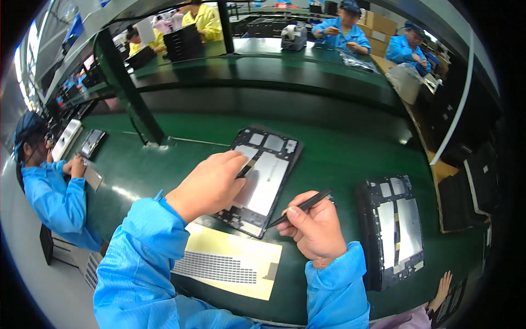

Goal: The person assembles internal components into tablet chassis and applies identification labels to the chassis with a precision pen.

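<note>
An opened tablet (266, 178) with a black frame and silver battery panels lies at an angle on the green bench. My left hand (211, 183) is over its left side, fingers bent and drawn together on a dark strip along the middle; whatever they pinch is mostly hidden. Black tweezers (313, 202) are gripped in my right hand (315, 225), their tips down by the tablet's lower right edge. Below the tablet, partly under my left sleeve, is a yellow sheet (230, 241) with rows of small dark stickers.
A stack of similar opened tablets (394, 230) stands at right. Another person's hand (441, 290) rests near the lower right edge. A green post (129, 88) rises at back left. A co-worker (55, 181) handles parts at left; others sit beyond the raised rear shelf (296, 71).
</note>
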Available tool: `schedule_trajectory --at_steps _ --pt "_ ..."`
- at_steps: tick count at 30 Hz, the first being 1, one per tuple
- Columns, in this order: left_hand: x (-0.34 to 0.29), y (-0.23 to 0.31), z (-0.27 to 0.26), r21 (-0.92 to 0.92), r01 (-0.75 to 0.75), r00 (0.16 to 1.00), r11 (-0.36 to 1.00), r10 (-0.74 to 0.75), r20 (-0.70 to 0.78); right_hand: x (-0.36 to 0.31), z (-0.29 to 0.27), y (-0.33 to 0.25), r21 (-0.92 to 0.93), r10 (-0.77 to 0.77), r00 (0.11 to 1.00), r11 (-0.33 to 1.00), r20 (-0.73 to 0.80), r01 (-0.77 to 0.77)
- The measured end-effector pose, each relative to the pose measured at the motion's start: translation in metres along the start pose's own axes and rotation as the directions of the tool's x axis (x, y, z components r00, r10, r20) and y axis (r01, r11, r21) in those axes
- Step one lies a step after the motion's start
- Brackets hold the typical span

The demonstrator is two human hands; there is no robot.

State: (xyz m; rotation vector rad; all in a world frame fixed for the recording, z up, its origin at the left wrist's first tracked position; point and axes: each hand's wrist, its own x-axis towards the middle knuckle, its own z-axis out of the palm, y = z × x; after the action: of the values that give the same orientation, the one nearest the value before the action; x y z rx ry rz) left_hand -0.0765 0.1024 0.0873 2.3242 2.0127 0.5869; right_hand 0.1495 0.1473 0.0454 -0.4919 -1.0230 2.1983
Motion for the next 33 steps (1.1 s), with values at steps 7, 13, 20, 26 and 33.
schedule_trajectory --at_steps 7,13,20,26,33 --pt "-0.086 -0.018 0.023 -0.205 0.310 0.948 0.928 -0.319 -0.011 0.007 0.016 0.027 -0.095 -0.015 0.983 0.995 -0.183 -0.002" --pt "-0.106 -0.011 0.043 -0.425 0.293 0.916 0.856 -0.379 -0.132 0.004 0.021 0.039 -0.255 -0.039 0.970 0.967 -0.238 -0.023" --pt "-0.106 -0.018 0.054 -0.333 0.086 0.948 0.939 -0.180 -0.263 0.008 0.047 0.037 -0.479 -0.106 0.991 0.876 -0.081 0.055" --pt "-0.105 -0.016 0.049 -0.363 0.084 0.944 0.928 -0.191 -0.269 0.020 0.047 0.041 -0.531 0.018 0.995 0.845 -0.101 -0.069" --pt "-0.106 -0.014 0.049 -0.343 0.110 0.944 0.933 -0.206 -0.256 0.018 0.048 0.047 -0.571 -0.036 0.999 0.821 -0.041 0.007"
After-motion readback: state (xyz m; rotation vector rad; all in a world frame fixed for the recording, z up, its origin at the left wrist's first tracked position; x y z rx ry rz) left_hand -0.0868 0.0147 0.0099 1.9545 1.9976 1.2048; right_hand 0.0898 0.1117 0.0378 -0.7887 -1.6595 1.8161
